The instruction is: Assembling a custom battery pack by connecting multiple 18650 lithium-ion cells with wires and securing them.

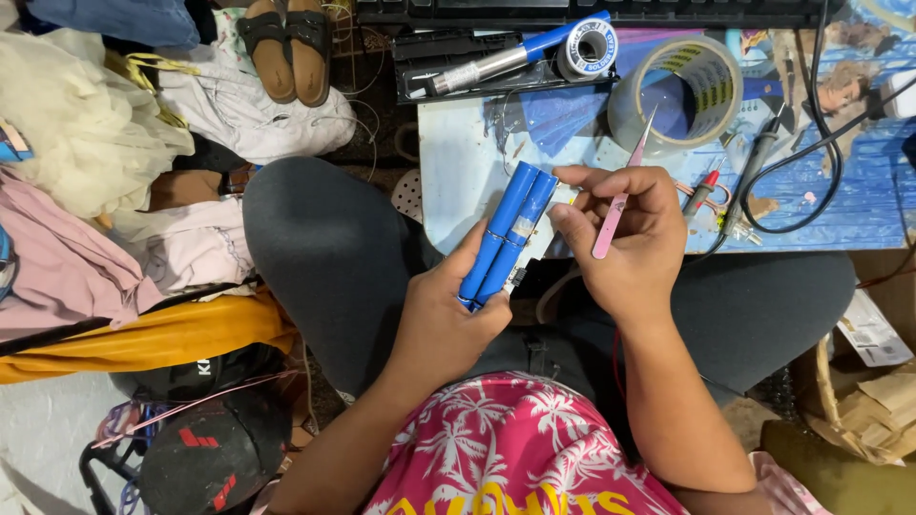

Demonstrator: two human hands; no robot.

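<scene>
Blue battery pack (506, 236), a few long cylinder cells side by side, sits right in the middle of the frame over the person's lap. Left hand (447, 319) has it wrapped from below, fingers curled tight around the lower end so the top sticks up toward the low table (458, 181). Right hand (625, 234) is just beside the pack on the right, thumb tip reaching at the top end of the cells, though I can't tell if it actually touches. Its other fingers are folded in, pinching pink tweezers (620, 200) that point up and away from the pack.

On the table behind: a big roll of clear tape (676, 93) at upper right, a smaller spool of solder wire (588, 48) next to it, and a soldering iron (515, 57) with a blue handle lying in a black tray at top centre. Red and black probe leads (739, 186) lie at the right edge of the table. Upper left has a pair of sandals (283, 48) and heaps of clothes, and a dark cap (215, 448) sits lower left.
</scene>
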